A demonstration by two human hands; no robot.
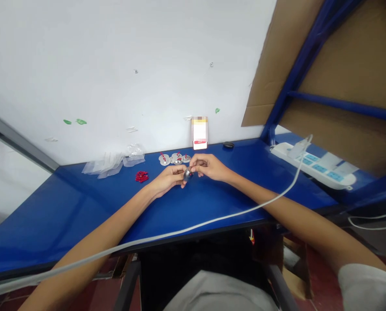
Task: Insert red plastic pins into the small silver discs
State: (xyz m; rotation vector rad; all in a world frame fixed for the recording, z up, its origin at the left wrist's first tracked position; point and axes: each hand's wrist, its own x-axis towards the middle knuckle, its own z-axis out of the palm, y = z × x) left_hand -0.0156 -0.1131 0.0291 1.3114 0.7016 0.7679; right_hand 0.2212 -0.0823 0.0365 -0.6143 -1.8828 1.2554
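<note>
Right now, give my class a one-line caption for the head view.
Left hand and right hand hold a shiny metal part over a blue bench.

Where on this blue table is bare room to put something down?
Bare blue tabletop spreads left of the clear plastic bags, and a strip runs below your left hand and right hand, above the white cable. Another lies between the black oval object and white power strip. Crowded: the back edge, with red parts and round metal discs.

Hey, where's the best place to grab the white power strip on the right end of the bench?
Grip the white power strip around its long middle, coming from the near side: it lies flat and narrow, so its long edges suit a grasp.
</note>
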